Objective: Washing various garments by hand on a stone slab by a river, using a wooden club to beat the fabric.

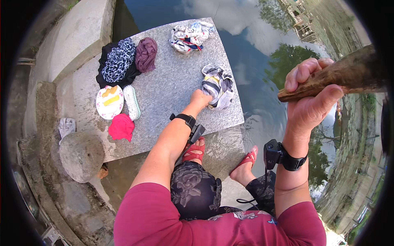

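Note:
My right hand (307, 110) is raised over the water at the right, closed around a thick wooden stick (347, 75), perhaps a washing bat. The stick's far end runs out into the dark rim of the picture. On the granite slab (172, 92), my left hand (200, 99) grips the near left edge of a bundled striped garment (218, 87) in grey, white and yellow. Part of the left fingers is hidden against the cloth. Beyond that bundle lies a crumpled white garment (190, 36) with red and blue markings.
Dark clothes (118, 63), a purple cloth (146, 55), a soap plate (110, 112), a scrubbing brush (131, 102) and a pink cloth (121, 127) lie on the slab's left. A boulder (82, 156) stands beside it. Water (255, 101) borders its right edge; my sandalled feet (195, 150) are below.

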Demonstrator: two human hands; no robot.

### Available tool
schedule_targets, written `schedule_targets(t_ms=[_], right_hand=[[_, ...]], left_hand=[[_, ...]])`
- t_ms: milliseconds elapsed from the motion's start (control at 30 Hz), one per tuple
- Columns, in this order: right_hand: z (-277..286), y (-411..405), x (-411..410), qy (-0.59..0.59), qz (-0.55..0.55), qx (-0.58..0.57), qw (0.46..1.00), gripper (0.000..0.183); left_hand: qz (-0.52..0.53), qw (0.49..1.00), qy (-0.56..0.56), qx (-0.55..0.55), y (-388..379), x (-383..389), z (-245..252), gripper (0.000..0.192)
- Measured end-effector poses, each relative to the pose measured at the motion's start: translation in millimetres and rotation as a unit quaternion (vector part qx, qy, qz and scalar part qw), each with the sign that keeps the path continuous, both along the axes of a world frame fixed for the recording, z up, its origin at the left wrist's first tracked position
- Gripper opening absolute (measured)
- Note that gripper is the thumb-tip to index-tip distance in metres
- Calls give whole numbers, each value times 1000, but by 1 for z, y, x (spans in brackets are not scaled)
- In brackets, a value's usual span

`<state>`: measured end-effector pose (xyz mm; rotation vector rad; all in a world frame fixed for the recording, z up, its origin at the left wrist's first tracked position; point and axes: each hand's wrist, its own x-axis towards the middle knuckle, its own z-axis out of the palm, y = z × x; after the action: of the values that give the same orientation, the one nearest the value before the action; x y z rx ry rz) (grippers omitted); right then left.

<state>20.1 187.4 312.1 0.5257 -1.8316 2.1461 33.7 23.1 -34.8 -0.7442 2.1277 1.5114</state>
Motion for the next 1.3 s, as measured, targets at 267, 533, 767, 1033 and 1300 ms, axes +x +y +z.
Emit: schedule_targets(t_ms=[267, 533, 767, 1033, 1300], right_hand=[[-280, 99, 122, -355, 33, 537, 764, 34], [-36, 20, 21, -99, 38, 121, 987, 52], [-190, 52, 69, -130, -11, 208, 969, 35], [-225, 78, 80, -349, 39, 382, 855, 36], [-22, 9, -4, 39, 58, -48, 996, 52]], left_hand=[[-32, 998, 56, -7, -6, 1, 19, 41], [-28, 999, -24, 2, -12, 6, -6, 44], [46, 980, -7, 192, -5, 8, 49, 24], [39, 993, 99, 50, -14, 16, 14, 46], [120, 978, 104, 135, -24, 19, 42, 52]])
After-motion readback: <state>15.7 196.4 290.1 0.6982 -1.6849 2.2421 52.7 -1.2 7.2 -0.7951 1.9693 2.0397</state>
